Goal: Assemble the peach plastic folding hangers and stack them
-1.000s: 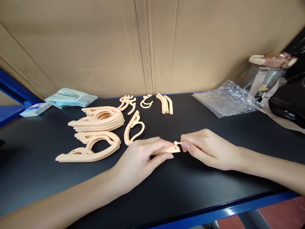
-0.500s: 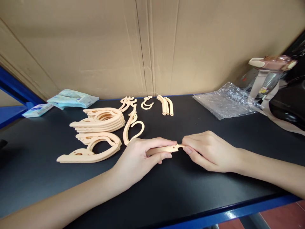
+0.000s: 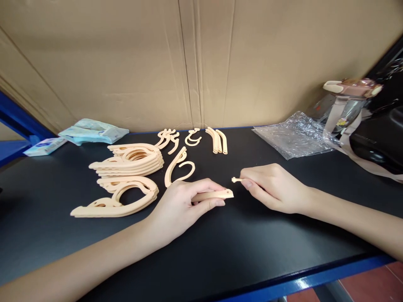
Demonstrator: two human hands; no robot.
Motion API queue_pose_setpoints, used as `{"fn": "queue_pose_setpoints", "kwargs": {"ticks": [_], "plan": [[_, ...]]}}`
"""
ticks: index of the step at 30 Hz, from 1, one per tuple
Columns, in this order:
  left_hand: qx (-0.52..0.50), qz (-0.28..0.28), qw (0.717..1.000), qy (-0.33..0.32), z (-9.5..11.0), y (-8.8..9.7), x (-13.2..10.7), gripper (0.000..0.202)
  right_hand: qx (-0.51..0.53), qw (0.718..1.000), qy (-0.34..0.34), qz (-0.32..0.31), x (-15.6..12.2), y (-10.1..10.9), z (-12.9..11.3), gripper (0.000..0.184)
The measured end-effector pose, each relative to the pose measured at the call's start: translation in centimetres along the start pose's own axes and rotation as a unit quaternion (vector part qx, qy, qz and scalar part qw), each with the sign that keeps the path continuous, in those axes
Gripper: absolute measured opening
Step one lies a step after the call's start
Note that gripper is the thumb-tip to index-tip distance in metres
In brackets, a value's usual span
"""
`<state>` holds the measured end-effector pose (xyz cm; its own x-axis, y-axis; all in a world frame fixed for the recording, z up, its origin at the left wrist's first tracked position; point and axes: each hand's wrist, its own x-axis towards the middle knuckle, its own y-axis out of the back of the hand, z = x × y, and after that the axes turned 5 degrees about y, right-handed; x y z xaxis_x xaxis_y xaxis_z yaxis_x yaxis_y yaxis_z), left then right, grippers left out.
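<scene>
Small piece was up at the bar's end, now there's a gap

OK so my landmark is the front stack of looped hanger frames (image 3: 110, 212). The left hand (image 3: 185, 205) is just right of it, thumb and fingers pinching a beige bar (image 3: 214, 195), holed end poking out to the right. Farther right of the stack, the right hand (image 3: 273, 188) has its fingers curled in, thumb and forefinger pinching a small knobbed piece (image 3: 234, 180), knob facing left. Half a second ago that piece met the bar's end; now it's up and away with open air between. My read: they're two separate parts right now, nothing joined

Behind and right of the stack is a loose frame (image 3: 170, 170), can't tell if the left hand touches it. Just behind the stack: the back stack (image 3: 138, 167). Farther back, going right of it: small hooks (image 3: 174, 147), curved bars (image 3: 219, 144), a clear plastic sheet (image 3: 283, 136), then a strapped bottle (image 3: 352, 89)
</scene>
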<state>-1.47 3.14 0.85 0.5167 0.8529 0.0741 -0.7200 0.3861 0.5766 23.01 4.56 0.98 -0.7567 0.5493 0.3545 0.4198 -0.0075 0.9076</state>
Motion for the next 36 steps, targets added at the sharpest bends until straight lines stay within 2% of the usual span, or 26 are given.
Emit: {"fn": "queue_pose_setpoints", "kwargs": {"ticks": [6,9,12,17,24,29,36], "plan": [[0.064,0.004,0.997,-0.044,0.12,0.15,-0.10,0.012,0.006,0.999,0.031,-0.028,-0.05,-0.58,-0.42,0.029],[0.108,0.006,0.993,-0.043,0.11,0.18,-0.11,0.014,0.014,0.998,0.038,-0.041,-0.11,-0.72,-0.26,0.028],[0.163,-0.020,0.986,-0.029,0.13,0.16,0.01,0.025,0.020,0.998,0.045,-0.049,-0.09,-0.83,-0.12,0.028],[0.221,-0.052,0.972,-0.061,0.09,0.03,0.16,0.033,0.015,0.995,0.079,-0.067,0.11,-1.00,-0.19,0.027],[0.239,-0.048,0.968,-0.055,0.01,-0.02,0.13,0.031,0.020,0.997,0.041,-0.063,0.08,-1.09,-0.05,0.033],[0.256,-0.052,0.964,-0.058,0.08,-0.15,0.07,0.030,0.024,0.996,0.063,-0.056,-0.07,-1.08,0.03,0.030],[0.277,-0.048,0.957,-0.069,0.17,-0.37,0.10,0.032,-0.036,0.993,0.098,-0.048,-0.24,-1.13,-0.10,0.029]]}}
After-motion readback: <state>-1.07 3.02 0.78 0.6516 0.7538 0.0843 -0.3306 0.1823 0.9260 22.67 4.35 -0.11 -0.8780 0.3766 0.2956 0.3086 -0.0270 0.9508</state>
